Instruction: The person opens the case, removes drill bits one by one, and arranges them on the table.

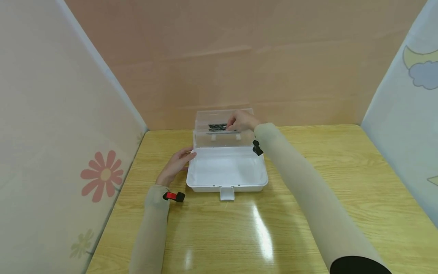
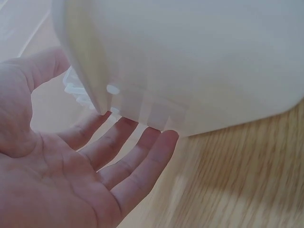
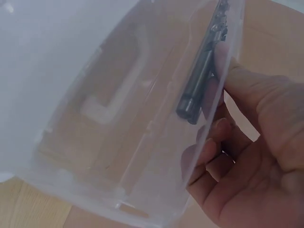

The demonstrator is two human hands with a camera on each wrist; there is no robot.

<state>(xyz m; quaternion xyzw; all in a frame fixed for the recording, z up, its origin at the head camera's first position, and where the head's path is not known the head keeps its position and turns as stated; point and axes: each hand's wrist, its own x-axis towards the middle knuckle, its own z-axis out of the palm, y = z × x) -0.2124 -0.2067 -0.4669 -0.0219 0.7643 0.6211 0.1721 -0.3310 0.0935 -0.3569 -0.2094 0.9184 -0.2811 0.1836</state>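
Observation:
A white plastic storage box [image 1: 226, 169] lies on the table with its clear lid [image 1: 205, 140] raised at the back. Several dark drill bits [image 1: 216, 127] with spiral flutes lie side by side at the lid. In the right wrist view, the bits [image 3: 195, 88] show against the clear plastic. My right hand [image 1: 242, 120] reaches over the lid's right side and pinches at the bits with thumb and forefinger; how many it grips is hidden. At the box's back left corner, my left hand [image 1: 176, 164] holds the wall, thumb by the rim, other fingertips against the outside [image 2: 190, 71].
A white latch [image 1: 227, 193] hangs down at the box's front. The wood-grain table [image 1: 219, 232] extends all round. Behind it stands an orange-brown wall [image 1: 291, 76], close to the lid. Pale printed panels flank the left [image 1: 44, 114] and right [image 1: 410, 125].

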